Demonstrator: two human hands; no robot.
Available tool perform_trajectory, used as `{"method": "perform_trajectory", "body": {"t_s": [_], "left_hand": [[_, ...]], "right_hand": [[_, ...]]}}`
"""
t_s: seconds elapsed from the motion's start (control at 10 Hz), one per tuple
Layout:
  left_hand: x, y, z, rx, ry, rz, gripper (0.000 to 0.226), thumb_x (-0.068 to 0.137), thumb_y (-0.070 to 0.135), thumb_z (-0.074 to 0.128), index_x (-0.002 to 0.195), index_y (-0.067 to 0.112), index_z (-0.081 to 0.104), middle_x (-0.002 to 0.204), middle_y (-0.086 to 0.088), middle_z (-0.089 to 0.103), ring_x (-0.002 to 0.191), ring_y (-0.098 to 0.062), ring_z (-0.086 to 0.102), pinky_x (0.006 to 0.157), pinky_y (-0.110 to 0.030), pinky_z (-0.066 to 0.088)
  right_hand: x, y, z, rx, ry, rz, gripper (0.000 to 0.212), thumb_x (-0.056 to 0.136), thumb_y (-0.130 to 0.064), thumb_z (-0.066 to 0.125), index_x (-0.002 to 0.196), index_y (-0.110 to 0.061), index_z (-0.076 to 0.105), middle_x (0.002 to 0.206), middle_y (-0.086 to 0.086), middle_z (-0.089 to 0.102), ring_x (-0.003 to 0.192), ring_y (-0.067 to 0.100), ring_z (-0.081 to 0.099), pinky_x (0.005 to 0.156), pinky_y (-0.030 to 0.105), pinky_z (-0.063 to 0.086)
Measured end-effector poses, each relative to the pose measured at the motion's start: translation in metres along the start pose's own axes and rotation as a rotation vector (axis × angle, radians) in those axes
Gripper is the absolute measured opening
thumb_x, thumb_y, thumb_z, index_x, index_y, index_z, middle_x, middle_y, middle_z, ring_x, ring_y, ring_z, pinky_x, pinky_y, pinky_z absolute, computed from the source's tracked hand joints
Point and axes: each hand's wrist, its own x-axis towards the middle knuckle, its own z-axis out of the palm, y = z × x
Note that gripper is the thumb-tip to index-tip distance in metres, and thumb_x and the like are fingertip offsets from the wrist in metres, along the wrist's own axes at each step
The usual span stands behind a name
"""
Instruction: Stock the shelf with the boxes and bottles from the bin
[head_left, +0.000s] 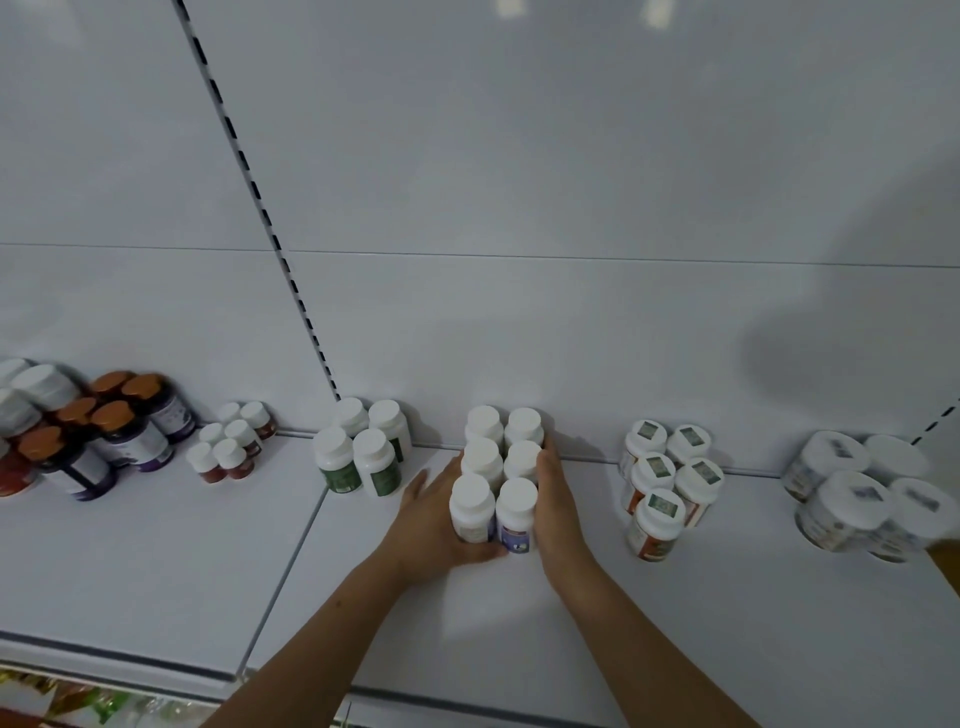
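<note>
Several white-capped bottles with purple labels (496, 467) stand in two tight rows on the white shelf (675, 623), reaching back to the rear panel. My left hand (431, 519) lies flat against the left side of the rows, fingers straight, thumb under the front bottle. Along the right side my right hand (556, 499) presses with straight fingers. Both hands bracket the group. The bin is out of view.
Green-label bottles (361, 452) stand just left of my hands, small red-label bottles (231, 441) and orange-capped dark bottles (119, 421) further left. Orange-label bottles (665, 483) and wide white jars (862, 488) stand to the right. A slotted upright (270, 228) divides the back panel.
</note>
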Motion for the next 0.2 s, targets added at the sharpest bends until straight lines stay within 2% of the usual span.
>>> {"method": "perform_trajectory", "body": {"t_s": [0.1,0.2], "left_hand": [[0.004,0.004,-0.001,-0.054,0.009,-0.012,0.114,0.063,0.067,0.077,0.153,0.042,0.012,0.158,0.026,0.019,0.146,0.005,0.014,0.121,-0.040,0.006],[-0.001,-0.001,-0.001,-0.143,0.006,-0.047,0.120,0.058,0.061,0.084,0.153,0.039,0.015,0.158,0.017,0.027,0.147,-0.007,0.024,0.120,-0.041,0.023]], "right_hand": [[0.002,-0.001,-0.007,-0.046,-0.010,0.029,0.036,0.104,-0.038,0.038,0.133,-0.024,0.054,0.130,-0.005,0.061,0.116,0.009,0.057,0.095,0.024,0.041],[-0.002,-0.009,-0.019,-0.070,0.003,0.022,0.048,0.098,-0.052,0.040,0.133,-0.024,0.056,0.134,-0.008,0.058,0.122,0.009,0.053,0.109,0.032,0.037]]}}
